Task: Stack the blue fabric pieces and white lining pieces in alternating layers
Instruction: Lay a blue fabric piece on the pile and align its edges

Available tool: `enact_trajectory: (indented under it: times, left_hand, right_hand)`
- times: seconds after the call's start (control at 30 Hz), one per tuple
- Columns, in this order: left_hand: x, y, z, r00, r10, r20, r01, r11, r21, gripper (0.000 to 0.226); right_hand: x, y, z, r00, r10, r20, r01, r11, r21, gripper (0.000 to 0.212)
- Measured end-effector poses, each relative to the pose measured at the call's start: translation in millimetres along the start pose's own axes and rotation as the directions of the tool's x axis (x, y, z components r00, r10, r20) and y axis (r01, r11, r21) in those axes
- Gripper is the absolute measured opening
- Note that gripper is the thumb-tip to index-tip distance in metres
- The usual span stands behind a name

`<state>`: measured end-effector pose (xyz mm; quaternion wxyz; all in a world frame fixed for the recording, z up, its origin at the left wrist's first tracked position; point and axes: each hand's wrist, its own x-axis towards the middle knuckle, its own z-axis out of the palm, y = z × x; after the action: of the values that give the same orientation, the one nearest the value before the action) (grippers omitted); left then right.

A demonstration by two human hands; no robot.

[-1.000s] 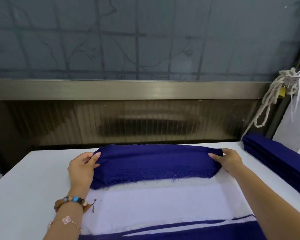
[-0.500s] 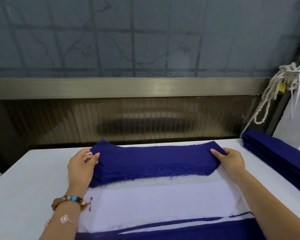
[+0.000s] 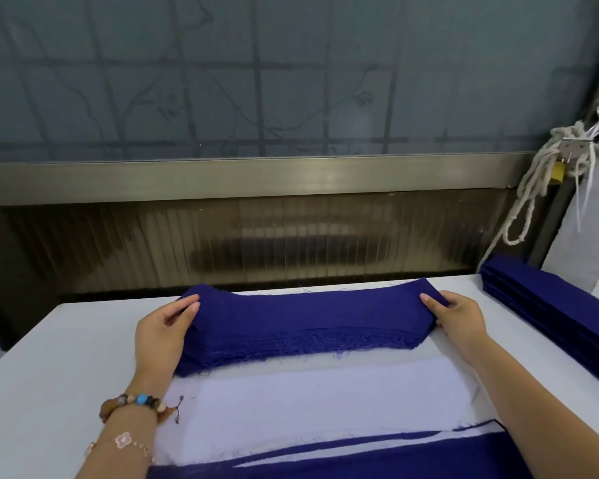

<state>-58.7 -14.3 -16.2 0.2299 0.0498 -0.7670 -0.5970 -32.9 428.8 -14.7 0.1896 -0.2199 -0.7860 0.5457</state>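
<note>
A thick pile of dark blue fabric pieces lies across the far part of the white table, its frayed edges facing me. My left hand grips the pile's left end, which is raised and bunched. My right hand grips its right end, fingers on top. In front of the pile lies a white lining piece. At the bottom edge, blue fabric and a white strip show in layers.
A second stack of folded blue fabric lies along the table's right side. Behind the table runs a ribbed panel and a metal rail under frosted glass. A white rope hangs at the right.
Both hands have shifted the blue pile a little farther away, toward the table's back edge. Its left end is now lifted and bunched in my left hand.
</note>
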Motion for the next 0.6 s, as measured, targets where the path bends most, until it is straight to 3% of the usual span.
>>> enact_trajectory:
  times: [0.1,0.3,0.5,0.6]
  left_hand:
    - [1,7,-6,0.997,-0.07,-0.033,0.067,0.992,-0.104,0.018]
    - [2,39,-21,0.983,-0.116,0.145,0.126,0.99,-0.063,0.028]
    - [-27,60,-44,0.991,-0.075,0.113,0.085,0.993,-0.088,0.03]
    - [-48,59,-58,0.993,-0.067,0.092,0.078,0.99,-0.118,0.021]
  right_hand:
    - [0,-6,-4,0.998,0.059,0.027,-0.06,0.998,0.019,0.021]
    - [-11,-14,-20,0.988,0.15,0.023,-0.152,0.981,0.117,0.024]
    - [-44,-14,-39,0.989,0.144,0.035,-0.147,0.985,0.089,0.022]
    - [-64,-15,-48,0.991,0.123,0.055,-0.127,0.989,0.081,0.018]
